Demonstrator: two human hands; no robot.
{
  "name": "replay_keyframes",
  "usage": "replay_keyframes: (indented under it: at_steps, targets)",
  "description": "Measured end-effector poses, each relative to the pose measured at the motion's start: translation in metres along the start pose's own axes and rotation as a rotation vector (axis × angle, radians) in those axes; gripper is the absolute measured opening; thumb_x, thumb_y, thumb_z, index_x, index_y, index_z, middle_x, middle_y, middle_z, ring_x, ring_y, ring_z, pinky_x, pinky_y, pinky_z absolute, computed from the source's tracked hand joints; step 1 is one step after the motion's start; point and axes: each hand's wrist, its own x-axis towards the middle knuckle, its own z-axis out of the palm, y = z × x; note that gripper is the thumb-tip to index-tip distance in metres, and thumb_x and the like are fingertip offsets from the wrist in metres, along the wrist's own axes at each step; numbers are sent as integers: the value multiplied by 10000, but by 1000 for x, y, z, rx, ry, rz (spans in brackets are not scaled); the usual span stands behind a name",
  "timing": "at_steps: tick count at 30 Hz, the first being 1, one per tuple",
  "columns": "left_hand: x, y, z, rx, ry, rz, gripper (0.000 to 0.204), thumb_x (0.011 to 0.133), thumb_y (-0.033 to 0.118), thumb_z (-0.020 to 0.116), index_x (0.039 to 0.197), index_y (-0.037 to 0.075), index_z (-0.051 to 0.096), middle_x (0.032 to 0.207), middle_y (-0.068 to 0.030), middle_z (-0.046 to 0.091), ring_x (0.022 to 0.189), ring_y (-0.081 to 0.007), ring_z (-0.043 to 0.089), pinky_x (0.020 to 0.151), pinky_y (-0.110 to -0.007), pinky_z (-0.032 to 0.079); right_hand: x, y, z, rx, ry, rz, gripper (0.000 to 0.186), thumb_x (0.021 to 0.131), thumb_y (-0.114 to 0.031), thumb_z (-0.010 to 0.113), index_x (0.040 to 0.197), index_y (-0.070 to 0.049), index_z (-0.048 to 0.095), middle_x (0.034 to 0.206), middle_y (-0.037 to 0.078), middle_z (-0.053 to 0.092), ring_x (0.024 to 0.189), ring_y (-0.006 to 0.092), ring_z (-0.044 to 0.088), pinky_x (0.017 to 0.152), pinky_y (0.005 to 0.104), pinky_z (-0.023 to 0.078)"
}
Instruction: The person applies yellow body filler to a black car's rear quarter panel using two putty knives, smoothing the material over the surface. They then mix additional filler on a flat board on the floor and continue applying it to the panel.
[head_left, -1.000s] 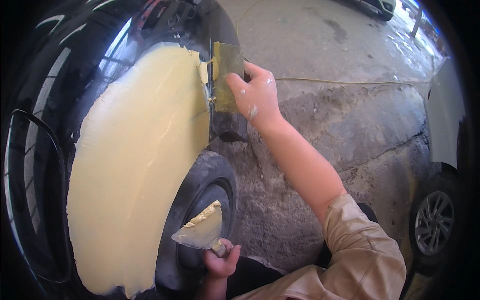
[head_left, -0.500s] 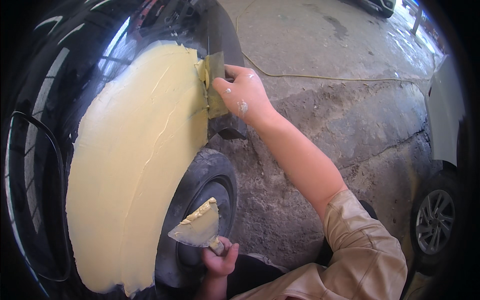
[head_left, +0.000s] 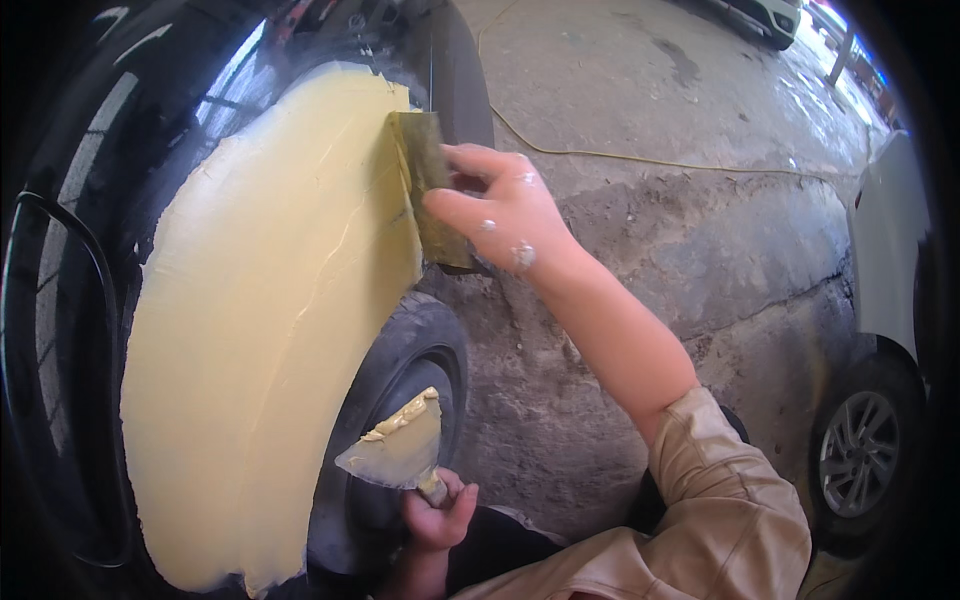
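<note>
A wide coat of pale yellow body filler [head_left: 250,330] covers the black car panel on the left. My right hand [head_left: 505,210] is closed on a flat rectangular spreader [head_left: 432,190], thumb on the near face, other fingers partly hidden behind it. The spreader's left edge lies along the filler's right border, by the wheel arch; whether it presses there I cannot tell. Lower down, my left hand [head_left: 438,515] is wrapped round the short handle of a putty knife [head_left: 400,445], blade upward in front of the tire. A thick ridge of filler sits along the blade's top edge.
The car's dark tire [head_left: 425,330] stands below the wheel arch. A yellow cable [head_left: 640,156] runs across the rough concrete floor [head_left: 620,80]. On the right is a light-coloured car [head_left: 885,240] with a spoked wheel [head_left: 858,455]; another car [head_left: 765,18] stands at the far right.
My right hand has moved slightly down and right, and the spreader has turned to show more of its face. The lump of filler beside it no longer shows. My left hand is nearly still.
</note>
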Motion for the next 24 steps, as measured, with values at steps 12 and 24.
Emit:
replay_keyframes:
  at_steps: [12,24]
  targets:
    - [-1,-1,3,10,-46,15,355,818,-18,713,1043,21,441,801,-27,517,662,-81,499,616,-218,447,6,16,-9,15,84,192,378,800,-176,647,1135,-18,724,808,130,721,694,158,633,711,324,522]
    - [-5,-5,-7,23,-59,39,386,814,-7,708,1082,8,431,811,-35,518,684,-93,513,632,-221,455,12,11,4,-101,-2,175,572,756,-237,713,1251,43,658,869,224,711,813,238,707,785,340,548]
